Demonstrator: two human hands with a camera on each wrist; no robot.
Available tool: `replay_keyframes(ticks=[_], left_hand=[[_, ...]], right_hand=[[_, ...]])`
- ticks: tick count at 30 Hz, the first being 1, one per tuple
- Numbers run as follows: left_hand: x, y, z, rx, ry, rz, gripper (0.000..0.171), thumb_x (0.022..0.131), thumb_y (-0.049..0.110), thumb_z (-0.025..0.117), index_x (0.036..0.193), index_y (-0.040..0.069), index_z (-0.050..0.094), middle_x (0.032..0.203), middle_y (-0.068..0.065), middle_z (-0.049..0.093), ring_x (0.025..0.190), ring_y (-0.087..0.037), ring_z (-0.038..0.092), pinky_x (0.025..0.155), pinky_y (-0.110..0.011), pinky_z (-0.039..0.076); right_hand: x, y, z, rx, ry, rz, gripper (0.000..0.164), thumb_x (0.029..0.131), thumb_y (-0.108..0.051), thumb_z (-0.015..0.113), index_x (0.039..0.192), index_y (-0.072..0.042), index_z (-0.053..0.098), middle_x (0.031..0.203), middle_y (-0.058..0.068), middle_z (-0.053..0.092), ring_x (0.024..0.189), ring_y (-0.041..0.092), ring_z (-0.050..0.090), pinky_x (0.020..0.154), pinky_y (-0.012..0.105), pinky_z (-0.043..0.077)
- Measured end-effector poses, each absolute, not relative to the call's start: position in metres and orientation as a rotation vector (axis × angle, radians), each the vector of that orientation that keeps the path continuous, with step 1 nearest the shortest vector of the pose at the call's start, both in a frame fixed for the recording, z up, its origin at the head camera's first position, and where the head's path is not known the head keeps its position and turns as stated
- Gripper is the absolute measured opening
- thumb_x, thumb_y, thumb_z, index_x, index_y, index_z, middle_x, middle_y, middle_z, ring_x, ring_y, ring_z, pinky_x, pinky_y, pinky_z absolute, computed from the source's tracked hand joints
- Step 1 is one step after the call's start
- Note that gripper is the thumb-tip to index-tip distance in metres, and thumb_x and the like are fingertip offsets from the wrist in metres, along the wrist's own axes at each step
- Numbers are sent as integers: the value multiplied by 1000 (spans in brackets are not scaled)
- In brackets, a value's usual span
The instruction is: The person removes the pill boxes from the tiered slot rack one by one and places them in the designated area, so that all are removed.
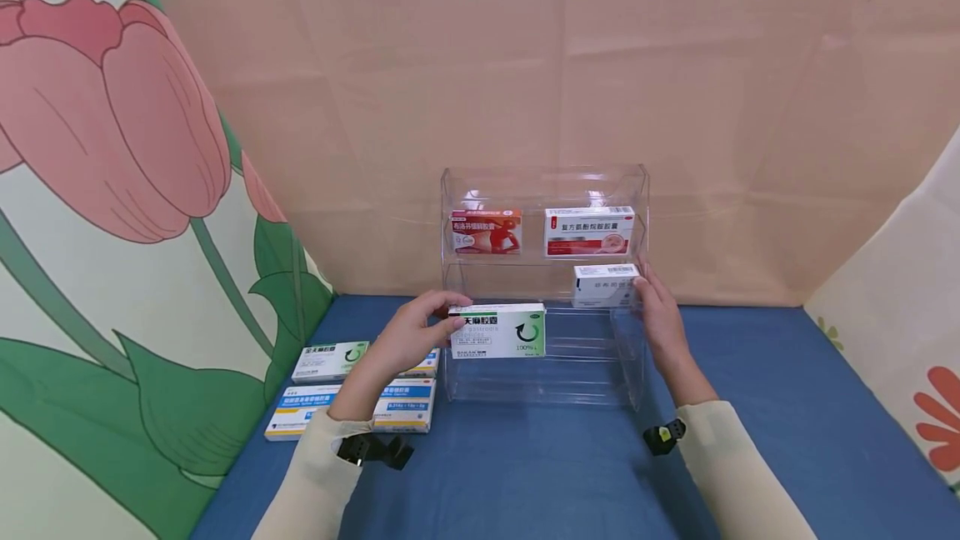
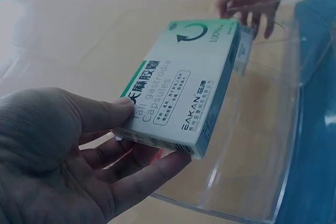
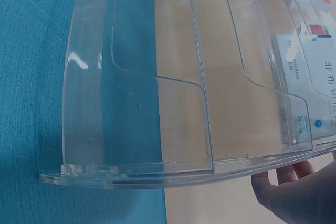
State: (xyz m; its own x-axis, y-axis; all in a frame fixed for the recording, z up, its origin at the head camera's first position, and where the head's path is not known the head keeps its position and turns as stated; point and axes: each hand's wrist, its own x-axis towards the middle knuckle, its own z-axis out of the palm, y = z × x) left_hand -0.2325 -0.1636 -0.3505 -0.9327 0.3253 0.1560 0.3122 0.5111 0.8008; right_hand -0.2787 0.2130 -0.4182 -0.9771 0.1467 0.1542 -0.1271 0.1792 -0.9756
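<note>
My left hand (image 1: 416, 330) grips the left end of a white and green medicine box (image 1: 498, 332), thumb on its printed face and fingers beneath. The box hovers in front of the left side of a clear acrylic display rack (image 1: 577, 394). At the rack's right wall is my right hand (image 1: 663, 315), its thumb by the end of a small white medicine box (image 1: 603, 285) on the middle tier. In the right wrist view, its fingers (image 3: 286, 174) meet the outside of that wall; the thumb's contact is hidden there.
On the upper tier stand a red medicine box (image 1: 486, 232) and a white and red one (image 1: 588, 232). Left of the rack, a green and white box (image 1: 328, 362) and several blue and white boxes (image 1: 405, 405) lie on the blue table (image 1: 510, 482), partly behind my left arm.
</note>
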Motion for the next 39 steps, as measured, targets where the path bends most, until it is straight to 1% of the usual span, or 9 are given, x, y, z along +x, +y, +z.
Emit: replay_keyframes(ticks=[5,9,11,16,18,24,32,37,39], left_hand=[[-230,-166,-360,531,2667,1428,33,98,15,68,131,16,66,119,-6,65,101,-23,62,77,-35,62],[-229,-169,-367,540,2611,1433,30,99,14,66,129,16,66,118,-7,66,97,-23,63,78,-40,62],[-230,-172,-371,553,2579,1440,29,100,13,64,129,14,66,116,-8,65,96,-23,63,76,-41,62],[-233,-177,-382,543,2513,1457,28,101,13,63,129,11,65,114,-10,65,93,-23,64,72,-36,62],[-234,-178,-386,526,2485,1455,28,101,14,63,129,11,65,114,-11,65,93,-23,64,72,-37,62],[-234,-182,-397,518,2426,1443,29,101,17,64,129,10,64,113,-11,64,93,-25,64,78,-48,62],[-233,-191,-414,508,2303,1418,29,100,20,66,126,11,65,113,-9,66,97,-25,65,79,-50,61],[-232,-194,-425,479,2201,1430,29,101,22,64,126,8,63,112,-11,66,98,-24,65,80,-52,61],[-231,-195,-430,481,2180,1427,28,102,21,63,125,7,62,110,-11,65,98,-24,65,79,-50,61]], right_hand=[[-277,212,-417,-16,-2241,1880,52,109,-45,31,159,-42,18,167,-15,12,156,23,13,117,66,25],[-277,211,-416,-11,-2247,1867,52,109,-47,31,159,-43,18,167,-17,11,156,21,11,117,66,25],[-277,211,-416,-3,-2250,1860,52,109,-47,31,159,-43,17,167,-17,11,156,21,11,117,66,25],[-278,212,-417,2,-2247,1868,52,109,-48,31,159,-43,17,167,-17,10,156,21,10,117,67,25],[-279,212,-418,-3,-2251,1868,52,109,-48,31,159,-44,16,167,-17,10,156,21,10,117,67,25],[-281,213,-418,0,-2253,1865,53,109,-46,31,159,-43,15,168,-15,11,156,22,11,116,67,25],[-281,212,-418,-3,-2254,1860,53,108,-49,32,159,-43,18,168,-13,13,155,25,16,116,66,27],[-280,212,-419,7,-2249,1855,53,108,-50,33,159,-43,18,168,-13,14,155,26,16,115,67,28],[-280,213,-419,9,-2243,1861,53,108,-50,33,159,-43,18,168,-12,14,155,27,16,115,67,27]])
